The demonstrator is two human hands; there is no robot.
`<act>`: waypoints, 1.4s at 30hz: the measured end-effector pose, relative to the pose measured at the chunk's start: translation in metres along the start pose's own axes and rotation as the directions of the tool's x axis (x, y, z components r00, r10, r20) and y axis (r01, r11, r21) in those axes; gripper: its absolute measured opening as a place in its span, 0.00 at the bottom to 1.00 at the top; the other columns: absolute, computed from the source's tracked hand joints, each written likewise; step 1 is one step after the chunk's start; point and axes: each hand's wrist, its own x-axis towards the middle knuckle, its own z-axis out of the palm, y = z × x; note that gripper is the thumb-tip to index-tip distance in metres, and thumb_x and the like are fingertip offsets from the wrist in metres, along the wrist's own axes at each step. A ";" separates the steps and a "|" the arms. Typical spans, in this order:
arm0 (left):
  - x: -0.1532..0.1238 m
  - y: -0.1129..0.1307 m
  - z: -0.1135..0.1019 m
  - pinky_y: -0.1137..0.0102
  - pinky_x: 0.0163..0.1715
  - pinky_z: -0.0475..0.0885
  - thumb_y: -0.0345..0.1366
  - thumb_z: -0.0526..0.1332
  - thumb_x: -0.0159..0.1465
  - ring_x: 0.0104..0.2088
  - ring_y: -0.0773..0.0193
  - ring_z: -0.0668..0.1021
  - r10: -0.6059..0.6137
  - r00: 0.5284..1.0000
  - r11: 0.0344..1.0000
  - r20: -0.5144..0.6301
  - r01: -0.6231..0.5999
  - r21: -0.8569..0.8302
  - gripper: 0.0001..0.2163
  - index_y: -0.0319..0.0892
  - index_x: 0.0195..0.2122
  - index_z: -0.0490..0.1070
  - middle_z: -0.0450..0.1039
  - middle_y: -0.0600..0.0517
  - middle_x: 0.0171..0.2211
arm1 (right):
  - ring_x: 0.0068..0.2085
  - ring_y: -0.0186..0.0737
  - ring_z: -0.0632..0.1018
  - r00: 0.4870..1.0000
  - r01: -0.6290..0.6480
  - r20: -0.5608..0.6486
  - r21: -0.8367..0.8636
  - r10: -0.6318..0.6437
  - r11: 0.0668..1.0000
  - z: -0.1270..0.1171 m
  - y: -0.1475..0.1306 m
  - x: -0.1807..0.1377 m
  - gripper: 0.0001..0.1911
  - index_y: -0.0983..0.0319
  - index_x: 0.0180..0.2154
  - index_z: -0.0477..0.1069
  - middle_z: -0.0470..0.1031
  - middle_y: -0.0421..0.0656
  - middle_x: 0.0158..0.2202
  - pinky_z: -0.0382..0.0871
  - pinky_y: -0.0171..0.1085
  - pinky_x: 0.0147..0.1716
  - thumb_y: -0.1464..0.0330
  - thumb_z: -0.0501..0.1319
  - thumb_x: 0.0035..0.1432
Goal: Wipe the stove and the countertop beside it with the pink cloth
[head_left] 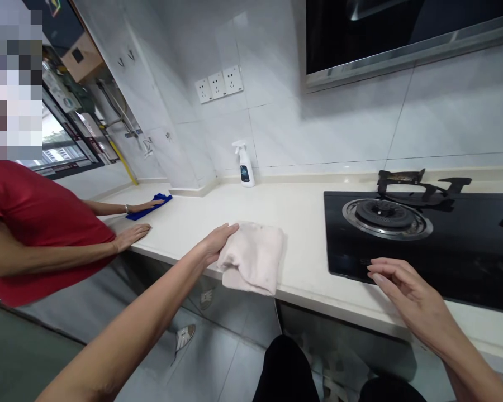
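My left hand (214, 243) grips the near end of a folded pale pink towel (251, 259), which lies on the cream countertop (302, 223) and hangs slightly over its front edge. My right hand (408, 285) is open and holds nothing. Its fingertips hover at the front corner of a black glass gas hob (360, 262), close to the glass, though contact cannot be told. The hob has a round steel burner (386, 218) and a black pan support (419, 184).
A person in a red shirt (33, 234) stands at the left, one hand pressing a blue cloth (151, 205) on the counter. A white spray bottle (245, 164) stands against the tiled wall below triple wall sockets (218, 84). A range hood (402, 39) hangs above.
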 end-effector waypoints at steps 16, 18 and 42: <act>0.000 -0.020 -0.038 0.58 0.59 0.72 0.38 0.60 0.60 0.62 0.48 0.76 0.191 0.980 0.726 -0.057 -0.102 0.680 0.16 0.44 0.50 0.69 0.69 0.40 0.67 | 0.52 0.50 0.78 1.000 0.006 -0.020 -0.022 -0.007 1.000 0.001 0.004 -0.002 0.21 0.53 0.42 0.80 0.77 0.45 0.54 0.74 0.44 0.47 0.46 0.60 0.64; 0.000 -0.019 -0.039 0.51 0.61 0.70 0.36 0.62 0.59 0.61 0.42 0.76 0.160 0.975 0.669 -0.153 0.007 0.743 0.24 0.41 0.57 0.68 0.69 0.36 0.65 | 0.53 0.51 0.78 1.000 0.010 -0.017 -0.012 -0.010 1.000 0.001 0.004 -0.002 0.21 0.53 0.42 0.79 0.77 0.46 0.54 0.74 0.44 0.48 0.45 0.60 0.64; 0.175 0.002 0.152 0.25 0.64 0.38 0.76 0.44 0.60 0.74 0.20 0.39 0.019 0.996 0.313 0.090 -0.092 0.945 0.48 0.58 0.77 0.47 0.32 0.45 0.79 | 0.38 0.45 0.84 0.953 0.297 0.126 -0.225 -0.275 0.928 0.004 0.007 -0.018 0.11 0.48 0.45 0.79 0.83 0.44 0.43 0.81 0.36 0.30 0.56 0.60 0.68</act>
